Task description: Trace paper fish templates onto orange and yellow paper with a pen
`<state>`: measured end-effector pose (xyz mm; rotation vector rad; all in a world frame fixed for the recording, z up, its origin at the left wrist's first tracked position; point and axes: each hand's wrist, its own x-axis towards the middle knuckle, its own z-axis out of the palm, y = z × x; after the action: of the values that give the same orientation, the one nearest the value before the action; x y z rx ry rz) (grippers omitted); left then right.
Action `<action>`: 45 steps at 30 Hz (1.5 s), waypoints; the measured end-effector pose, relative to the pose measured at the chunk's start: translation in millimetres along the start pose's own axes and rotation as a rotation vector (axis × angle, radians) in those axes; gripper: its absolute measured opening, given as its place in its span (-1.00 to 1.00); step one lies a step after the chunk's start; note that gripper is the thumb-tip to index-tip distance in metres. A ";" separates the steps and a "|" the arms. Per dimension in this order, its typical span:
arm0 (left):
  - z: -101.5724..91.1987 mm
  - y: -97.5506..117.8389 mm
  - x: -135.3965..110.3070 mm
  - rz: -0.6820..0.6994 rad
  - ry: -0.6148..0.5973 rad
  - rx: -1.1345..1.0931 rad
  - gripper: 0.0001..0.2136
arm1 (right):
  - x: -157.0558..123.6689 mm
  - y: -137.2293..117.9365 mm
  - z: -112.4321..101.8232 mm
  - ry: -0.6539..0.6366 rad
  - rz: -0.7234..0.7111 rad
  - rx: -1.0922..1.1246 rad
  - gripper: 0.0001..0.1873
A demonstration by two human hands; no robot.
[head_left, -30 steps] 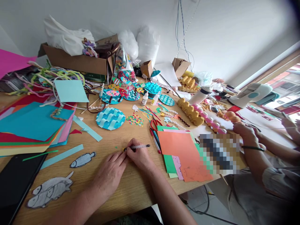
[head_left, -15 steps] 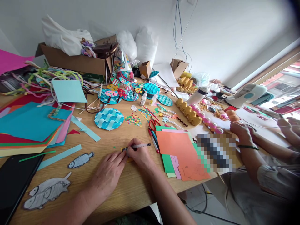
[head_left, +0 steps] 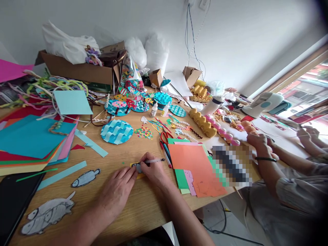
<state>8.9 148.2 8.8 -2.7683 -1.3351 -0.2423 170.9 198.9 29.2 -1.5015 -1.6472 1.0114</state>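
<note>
My right hand (head_left: 154, 172) grips a pen (head_left: 157, 160), its clear barrel pointing right and its tip hidden by the fingers. Under both hands lies a small piece of yellow paper (head_left: 132, 164) with a grey fish cutout (head_left: 137, 167) on top. The fingers of my left hand (head_left: 118, 187) lie flat against the left side of that cutout and paper. On the table to the left is a drawn paper fish (head_left: 85, 178). Nearer the front, a pair of overlapping paper fish (head_left: 47, 213) rests beside a black phone-like slab (head_left: 15, 205).
Orange paper (head_left: 188, 164) on other sheets lies right of my hands, with red-handled scissors (head_left: 167, 136) behind. A woven blue paper disc (head_left: 117, 131) and glue bottles (head_left: 154, 110) stand farther back. Coloured sheets (head_left: 38, 136) pile at left. Another person's hands (head_left: 258, 140) hold a string at right.
The camera view has shifted slightly. My right hand and pen have moved a little, and more of the grey fish cutout shows. My left hand keeps its place on the paper.
</note>
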 end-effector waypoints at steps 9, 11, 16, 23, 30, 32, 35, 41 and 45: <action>-7.7 2.5 9.9 -0.010 0.008 -0.046 -0.55 | 1.9 -0.5 0.3 0.012 -0.003 -0.024 -0.89; -3.5 2.8 10.4 0.004 0.027 -0.057 -0.55 | 1.2 -1.5 -0.3 0.005 0.002 -0.035 -0.87; 1.8 -0.4 11.8 0.025 0.061 -0.103 -0.54 | -0.7 -3.8 -1.6 -0.015 0.006 -0.045 -0.85; -10.5 -3.9 18.0 0.053 0.029 -0.149 -0.56 | -1.0 -3.5 -2.7 -0.011 -0.006 -0.048 -0.85; -12.7 0.9 18.9 0.030 -0.052 -0.106 -0.58 | -1.4 -0.8 -2.2 -0.001 -0.009 -0.046 -0.87; -13.5 2.0 19.4 0.020 -0.060 -0.102 -0.58 | -1.9 -2.1 -3.1 -0.004 -0.003 -0.048 -0.86; -14.2 2.8 20.6 0.025 -0.054 -0.091 -0.58 | -2.3 -3.1 -4.4 -0.009 0.003 -0.032 -0.86; -14.4 4.0 22.1 0.026 -0.051 -0.057 -0.56 | -1.7 -0.9 -4.1 0.011 0.004 -0.024 -0.87; -14.3 4.7 21.3 0.022 -0.029 -0.060 -0.53 | -2.4 -1.7 -4.3 0.018 0.008 -0.036 -0.89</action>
<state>24.0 160.0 26.6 -2.8444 -1.3252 -0.2454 174.2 196.9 32.7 -1.5378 -1.6560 0.9740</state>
